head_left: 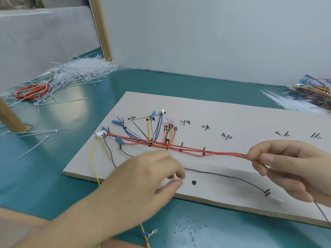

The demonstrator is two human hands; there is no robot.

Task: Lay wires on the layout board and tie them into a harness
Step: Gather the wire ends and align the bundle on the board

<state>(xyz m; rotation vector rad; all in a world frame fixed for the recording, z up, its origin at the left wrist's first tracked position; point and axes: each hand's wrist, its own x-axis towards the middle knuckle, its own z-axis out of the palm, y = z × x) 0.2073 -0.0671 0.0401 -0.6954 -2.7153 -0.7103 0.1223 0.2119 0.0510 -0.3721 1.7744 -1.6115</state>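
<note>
Wires (188, 149), mostly red, run along the pegs of the layout board (232, 119) from a white connector (100, 133) toward the right. Laying looks to be the step in hand; next, the strands likely need seating against the pegs before any tie goes on. Right hand (293, 167) has its grip pinched on the red strands' far end; left hand (152, 178) pinches a small pale piece, perhaps a terminal. Cable ties (80, 70) lie heaped on the teal surface (53, 176).
</note>
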